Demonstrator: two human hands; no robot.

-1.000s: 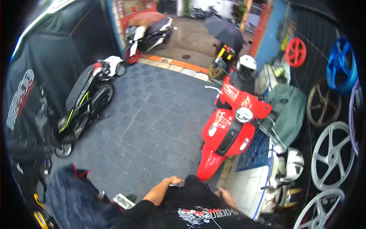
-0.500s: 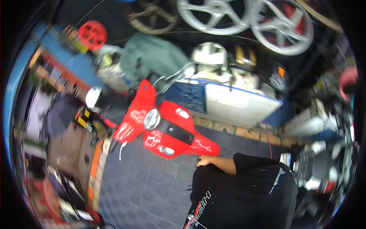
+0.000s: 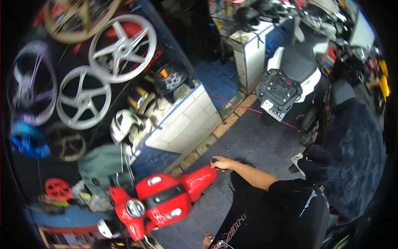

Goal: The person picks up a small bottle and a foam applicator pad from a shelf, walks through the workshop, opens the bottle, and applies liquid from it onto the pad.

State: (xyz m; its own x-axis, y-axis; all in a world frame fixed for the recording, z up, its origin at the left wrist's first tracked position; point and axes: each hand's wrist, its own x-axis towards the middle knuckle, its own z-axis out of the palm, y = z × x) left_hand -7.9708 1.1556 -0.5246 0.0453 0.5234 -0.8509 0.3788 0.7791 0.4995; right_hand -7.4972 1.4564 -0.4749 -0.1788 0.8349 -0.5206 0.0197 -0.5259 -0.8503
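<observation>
My right hand [image 3: 222, 163] is closed, with a small dark thing showing at its fingers that I cannot make out. It is just beyond the tip of the front fender [image 3: 201, 182] of a red scooter; whether it touches the fender is unclear. The scooter's front panel [image 3: 145, 191] has a black centre strip and two light units, with a round headlight [image 3: 135, 208] beside it. Low in the view, part of my left hand [image 3: 208, 240] shows beside my black shirt [image 3: 286, 211]. Its fingers are mostly hidden.
Behind a white-tiled counter [image 3: 188, 124] hang several wheels, among them a silver wheel [image 3: 123, 49]. A white helmet [image 3: 123, 125] sits on the counter. To the right are a parked motorcycle [image 3: 296, 64] and a dark cloth cover [image 3: 352, 149]. A red cord [image 3: 236, 103] crosses the floor.
My view has turned to the right, so the scooter and counter now lie further left. The motorcycle and dark cover show more fully, and part of my left hand has come into view.
</observation>
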